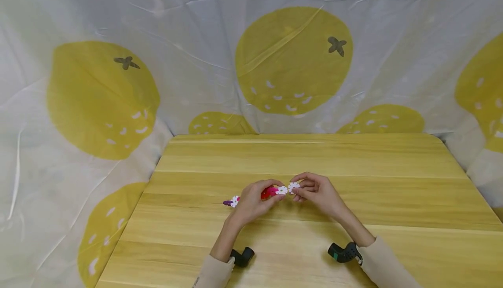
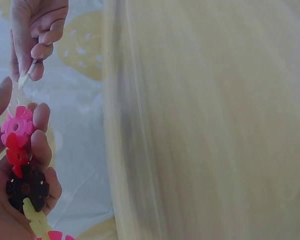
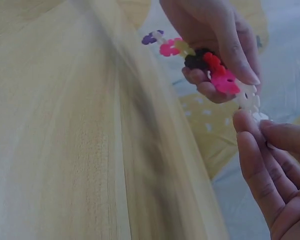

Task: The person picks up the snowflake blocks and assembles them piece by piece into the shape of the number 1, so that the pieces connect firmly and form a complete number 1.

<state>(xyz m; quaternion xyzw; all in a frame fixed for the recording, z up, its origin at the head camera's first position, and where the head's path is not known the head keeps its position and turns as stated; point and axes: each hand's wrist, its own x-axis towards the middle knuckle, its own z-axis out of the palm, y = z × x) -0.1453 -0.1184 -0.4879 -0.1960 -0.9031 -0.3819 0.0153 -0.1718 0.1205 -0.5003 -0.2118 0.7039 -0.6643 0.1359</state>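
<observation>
My left hand (image 1: 251, 201) grips a chain of flower-shaped plastic snowflake discs (image 3: 224, 82) between thumb and fingers. Along the chain, purple, white, pink, pale yellow, black, red, pink and white discs follow one another, each slotted at an angle to its neighbour. A black disc (image 2: 27, 189) lies across the left palm. The white end disc (image 1: 281, 190) pokes out past the left fingertips. Facing it, my right hand (image 1: 320, 194) pinches a single white disc (image 1: 293, 186) between thumb and fingers. The two white discs are very close; whether they touch, I cannot tell.
Both hands are above a wooden table (image 1: 275, 157). A pale curtain with yellow lemon prints (image 1: 294, 60) hangs behind and at the sides. Black wrist devices (image 1: 343, 253) are strapped near both beige cuffs.
</observation>
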